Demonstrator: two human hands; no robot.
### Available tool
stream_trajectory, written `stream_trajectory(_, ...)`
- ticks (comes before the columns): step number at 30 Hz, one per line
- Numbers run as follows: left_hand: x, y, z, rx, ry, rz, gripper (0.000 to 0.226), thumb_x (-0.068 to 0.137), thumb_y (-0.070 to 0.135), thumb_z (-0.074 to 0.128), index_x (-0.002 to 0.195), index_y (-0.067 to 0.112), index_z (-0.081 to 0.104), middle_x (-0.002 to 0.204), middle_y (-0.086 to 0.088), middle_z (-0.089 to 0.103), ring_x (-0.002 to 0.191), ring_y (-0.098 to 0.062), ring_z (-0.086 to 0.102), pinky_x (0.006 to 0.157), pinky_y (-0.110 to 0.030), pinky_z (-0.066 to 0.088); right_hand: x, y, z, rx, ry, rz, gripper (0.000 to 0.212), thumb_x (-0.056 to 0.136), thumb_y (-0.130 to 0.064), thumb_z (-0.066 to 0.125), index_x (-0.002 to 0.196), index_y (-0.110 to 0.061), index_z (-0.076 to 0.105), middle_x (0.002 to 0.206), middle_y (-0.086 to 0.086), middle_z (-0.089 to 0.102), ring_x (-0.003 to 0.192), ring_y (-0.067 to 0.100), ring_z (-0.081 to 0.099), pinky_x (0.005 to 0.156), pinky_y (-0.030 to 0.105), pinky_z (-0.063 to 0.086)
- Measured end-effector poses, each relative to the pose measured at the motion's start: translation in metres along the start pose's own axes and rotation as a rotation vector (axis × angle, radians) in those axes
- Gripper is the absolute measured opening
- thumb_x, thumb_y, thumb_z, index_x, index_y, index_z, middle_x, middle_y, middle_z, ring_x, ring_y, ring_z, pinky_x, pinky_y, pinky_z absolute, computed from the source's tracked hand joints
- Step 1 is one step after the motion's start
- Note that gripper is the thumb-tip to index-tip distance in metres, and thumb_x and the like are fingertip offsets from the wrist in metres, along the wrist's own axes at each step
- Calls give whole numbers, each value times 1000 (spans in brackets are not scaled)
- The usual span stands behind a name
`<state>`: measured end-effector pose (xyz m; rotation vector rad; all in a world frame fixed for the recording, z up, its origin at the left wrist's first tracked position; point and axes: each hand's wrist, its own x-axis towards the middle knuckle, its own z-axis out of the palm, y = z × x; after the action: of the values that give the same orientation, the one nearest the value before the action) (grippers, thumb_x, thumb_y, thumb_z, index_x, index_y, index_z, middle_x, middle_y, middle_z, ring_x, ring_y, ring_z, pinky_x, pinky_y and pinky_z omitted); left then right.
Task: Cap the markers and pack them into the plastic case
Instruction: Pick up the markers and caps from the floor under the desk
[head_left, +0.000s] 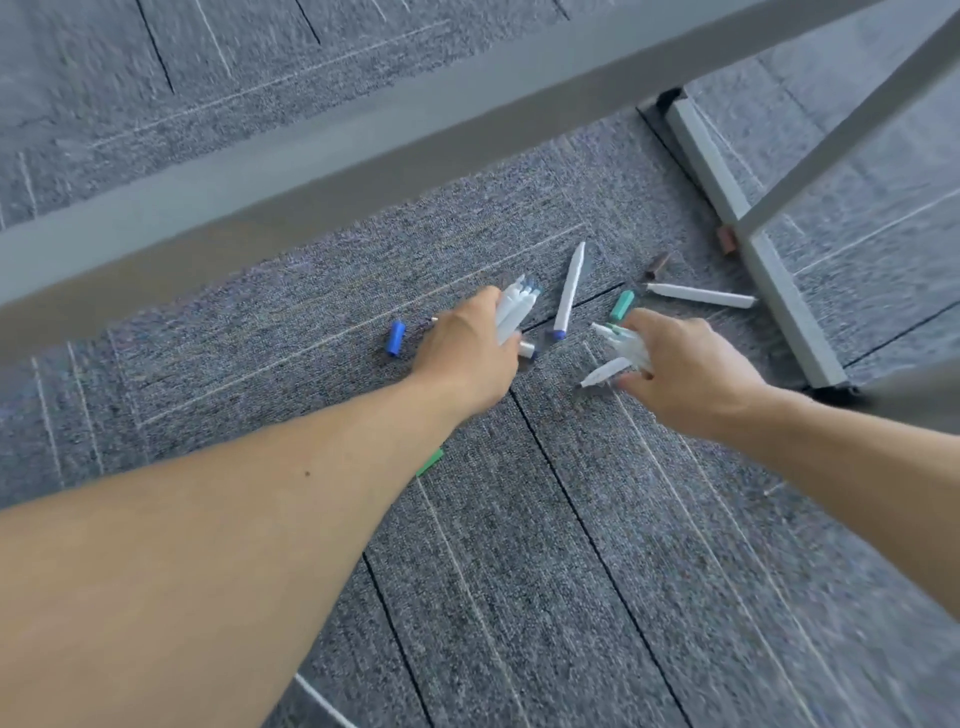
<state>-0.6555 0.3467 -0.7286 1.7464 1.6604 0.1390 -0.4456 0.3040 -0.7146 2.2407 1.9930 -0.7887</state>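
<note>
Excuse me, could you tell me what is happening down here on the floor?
A person is gathering white markers off the grey carpet beneath a table frame. The left hand grips a bundle of markers, and the right hand holds a second bunch. A blue-ended marker and a plain white marker lie loose, as do a blue cap and a teal cap. No plastic case is in view.
</note>
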Motion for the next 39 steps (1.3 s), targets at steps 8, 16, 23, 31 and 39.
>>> stream_trajectory(8,-18,-15,9,67,-28,-46,22,102,42,57,100,22,49,87,-1,59,72,-17,57,58,-33,45,-9,11,4,-128,-6,-63,19,97,-28,65,88,-19,50,82,-3,60,63,14,59,55,36,54)
stream_trajectory(16,-18,-14,6,7,151,-257,45,91,44,74,110,14,47,82,5,50,61,-8,49,46,-26,32,-24,35,7,324,75,193,20,98,-23,61,83,-9,58,70,8,65,48,17,53,39,29,48)
stream_trajectory(23,2,17,12,-69,110,-180,22,96,27,59,110,10,60,84,-3,61,58,-14,56,41,-24,37,4,49,-8,480,170,314,29,99,-34,63,107,-6,58,83,11,67,59,19,60,50,35,51)
stream_trajectory(31,45,63,24,-136,169,-80,29,100,35,65,112,17,46,93,-1,58,71,-19,67,52,-31,55,39,55,-36,-9,31,203,57,88,-36,78,129,-17,44,96,5,63,72,23,66,62,40,60)
stream_trajectory(39,57,71,48,106,91,-192,40,96,34,72,119,7,52,89,-2,51,61,-13,47,46,-23,32,24,60,-24,-122,37,71,22,101,-28,59,86,-12,58,74,4,64,60,20,65,52,33,55)
